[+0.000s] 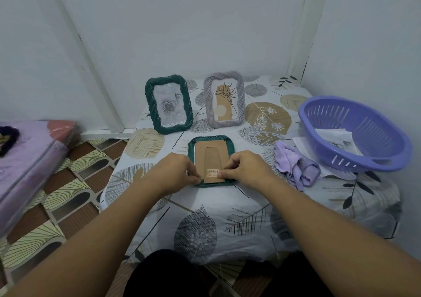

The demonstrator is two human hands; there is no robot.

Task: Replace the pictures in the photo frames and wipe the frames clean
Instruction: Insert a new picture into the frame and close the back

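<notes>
My left hand [176, 171] and right hand [245, 168] pinch the near edge of the brown cardboard backing [210, 158] on the dark green face-down frame [229, 143], mid-table, flanked by bare cloth. The purple slotted plastic basket [387, 158], far right, holds printed pictures [335, 137].

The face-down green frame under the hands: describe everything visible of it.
The face-down green frame lies flat on the leaf-print cloth, in front of two standing frames. Its dark green rim looks like twisted rope, with rounded corners. A brown cardboard backing with a folded stand and a barcode sticker fills it. The left hand and right hand pinch at its near edge, fingers on the sticker end.
</notes>
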